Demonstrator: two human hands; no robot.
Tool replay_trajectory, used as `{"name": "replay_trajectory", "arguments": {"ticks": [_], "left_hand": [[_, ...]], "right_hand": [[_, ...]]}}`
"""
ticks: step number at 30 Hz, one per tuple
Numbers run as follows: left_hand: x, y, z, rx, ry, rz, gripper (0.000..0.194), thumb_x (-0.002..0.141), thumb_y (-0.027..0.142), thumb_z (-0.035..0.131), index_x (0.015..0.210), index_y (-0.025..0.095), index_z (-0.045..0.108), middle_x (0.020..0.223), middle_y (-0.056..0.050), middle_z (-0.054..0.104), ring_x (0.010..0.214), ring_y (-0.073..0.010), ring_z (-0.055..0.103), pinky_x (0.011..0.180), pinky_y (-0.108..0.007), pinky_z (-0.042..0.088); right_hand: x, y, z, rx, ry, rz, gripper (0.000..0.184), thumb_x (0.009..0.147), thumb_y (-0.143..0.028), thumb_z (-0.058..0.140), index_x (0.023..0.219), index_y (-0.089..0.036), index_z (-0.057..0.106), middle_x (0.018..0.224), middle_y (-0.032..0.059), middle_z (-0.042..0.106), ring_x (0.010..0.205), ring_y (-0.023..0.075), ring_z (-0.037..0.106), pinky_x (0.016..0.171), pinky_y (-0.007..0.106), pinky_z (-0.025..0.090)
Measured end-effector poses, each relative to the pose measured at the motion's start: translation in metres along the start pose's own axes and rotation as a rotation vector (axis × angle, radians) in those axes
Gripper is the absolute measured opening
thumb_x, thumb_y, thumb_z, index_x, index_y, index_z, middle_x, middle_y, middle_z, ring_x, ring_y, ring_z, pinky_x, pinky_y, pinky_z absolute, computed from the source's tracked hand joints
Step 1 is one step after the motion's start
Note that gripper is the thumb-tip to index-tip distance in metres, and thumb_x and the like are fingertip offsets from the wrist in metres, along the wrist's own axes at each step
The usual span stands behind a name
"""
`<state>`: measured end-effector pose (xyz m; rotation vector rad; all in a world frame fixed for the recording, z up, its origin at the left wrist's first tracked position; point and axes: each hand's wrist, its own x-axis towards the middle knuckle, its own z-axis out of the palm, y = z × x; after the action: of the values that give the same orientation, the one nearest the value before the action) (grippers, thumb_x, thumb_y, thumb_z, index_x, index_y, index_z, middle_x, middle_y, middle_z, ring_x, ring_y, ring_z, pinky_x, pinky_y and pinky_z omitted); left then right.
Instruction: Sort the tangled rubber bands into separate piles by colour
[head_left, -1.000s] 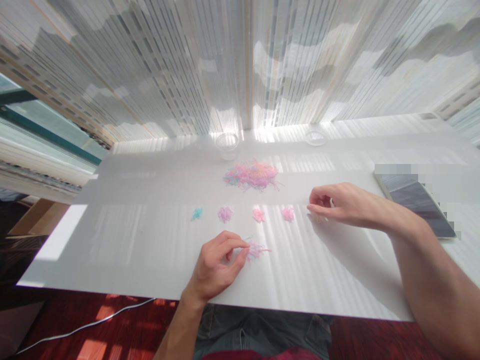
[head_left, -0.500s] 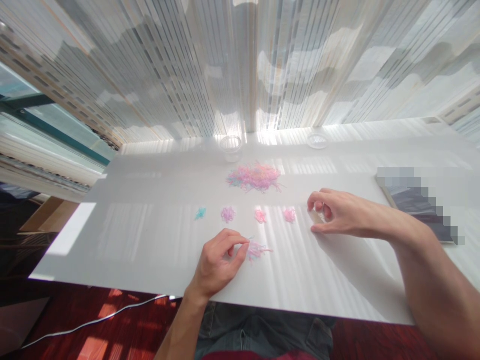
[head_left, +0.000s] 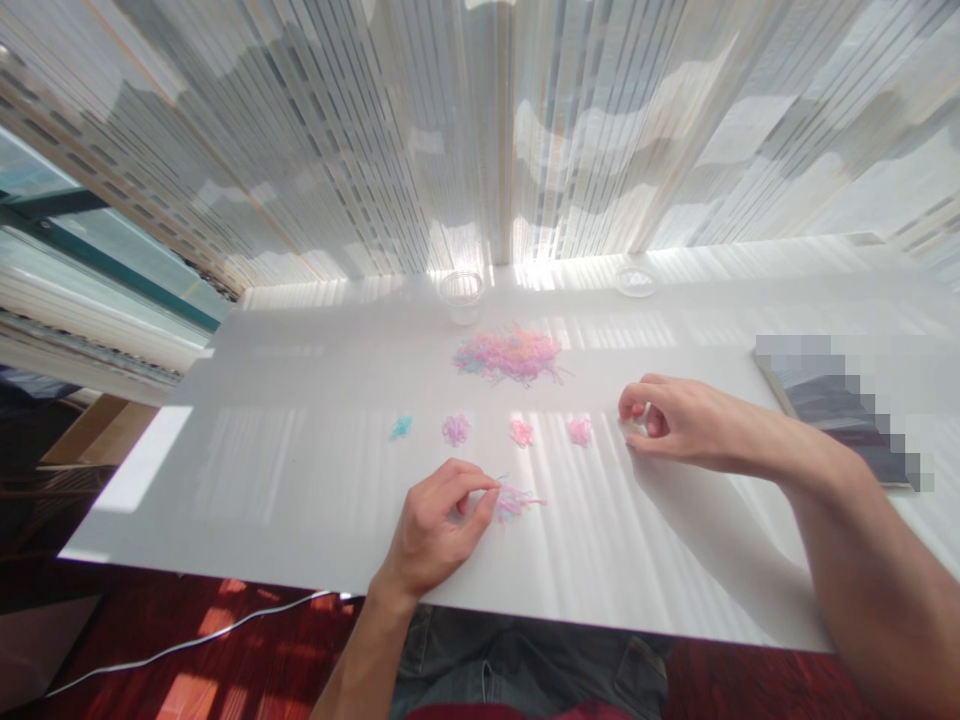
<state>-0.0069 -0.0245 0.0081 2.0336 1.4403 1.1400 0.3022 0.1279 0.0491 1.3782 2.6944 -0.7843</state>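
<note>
My left hand (head_left: pixel 442 520) is closed in a pinch, its fingertips at the left edge of a small mixed pile of pastel strands (head_left: pixel 516 500), like thin rubber bands. What the pinch holds is too small to tell. Farther up lie a teal clump (head_left: pixel 401 428), a lilac clump (head_left: pixel 456 430), a coral-pink clump (head_left: pixel 521 431) and a pink clump (head_left: pixel 579 431) in a row. Right of this row, my right hand (head_left: pixel 664 425) rests with thumb and curled fingers nearly together. Something pale shows between them, mostly hidden. A large mixed heap (head_left: pixel 510 355) lies beyond the row.
Toward the back of the white table (head_left: pixel 300 500) stand a clear round tub (head_left: pixel 461 295) and a flat clear lid (head_left: pixel 635 281). A grey, partly pixelated panel (head_left: pixel 840 420) lies at the right. Striped curtains (head_left: pixel 420 130) hang behind. A white cable (head_left: pixel 187 635) crosses the floor.
My right thumb has moved up toward the fingers, narrowing the gap, and the hand has shifted very slightly. My left hand has hardly moved. The piles look the same.
</note>
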Motion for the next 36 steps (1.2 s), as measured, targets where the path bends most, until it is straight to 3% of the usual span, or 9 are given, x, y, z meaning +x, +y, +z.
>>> {"name": "replay_trajectory", "arguments": {"ticks": [7,22,29,36], "left_hand": [[-0.0003,0.0,-0.0005,-0.01,-0.001,-0.002,0.01,0.096,0.011,0.065,0.099,0.019,0.071,0.09,-0.004,0.069,0.067,-0.0109,0.059,0.059,-0.022,0.049],[0.001,0.0007,-0.0001,-0.007,-0.003,-0.002,0.01,0.096,0.011,0.065,0.097,0.018,0.071,0.09,-0.004,0.069,0.066,-0.0102,0.056,0.059,-0.022,0.049],[-0.0001,-0.0004,-0.001,-0.006,-0.004,-0.003,0.009,0.096,0.012,0.065,0.097,0.019,0.071,0.089,-0.004,0.07,0.066,-0.0115,0.059,0.058,-0.024,0.05],[0.0,-0.0001,-0.0001,-0.006,-0.009,-0.007,0.009,0.096,0.012,0.065,0.097,0.019,0.071,0.09,-0.005,0.07,0.068,-0.0115,0.059,0.059,-0.023,0.05]], "right_hand": [[0.0012,-0.0022,0.0039,-0.01,0.045,0.002,0.015,0.086,-0.032,0.054,0.09,-0.022,0.065,0.088,0.0041,0.061,0.072,0.0187,0.061,0.069,0.031,0.046],[-0.0013,-0.0011,-0.0001,0.0,0.0,-0.028,0.016,0.082,-0.033,0.06,0.091,-0.021,0.066,0.088,0.0042,0.062,0.07,0.0184,0.063,0.068,0.031,0.048],[0.0015,-0.0053,0.001,-0.021,0.047,0.027,0.016,0.088,-0.032,0.051,0.087,-0.022,0.064,0.086,0.005,0.064,0.07,0.0188,0.062,0.068,0.031,0.046],[0.0017,-0.0056,-0.0047,-0.023,0.009,0.1,0.015,0.089,-0.028,0.05,0.08,-0.022,0.061,0.074,0.0014,0.067,0.064,0.0171,0.061,0.06,0.029,0.041]]}}
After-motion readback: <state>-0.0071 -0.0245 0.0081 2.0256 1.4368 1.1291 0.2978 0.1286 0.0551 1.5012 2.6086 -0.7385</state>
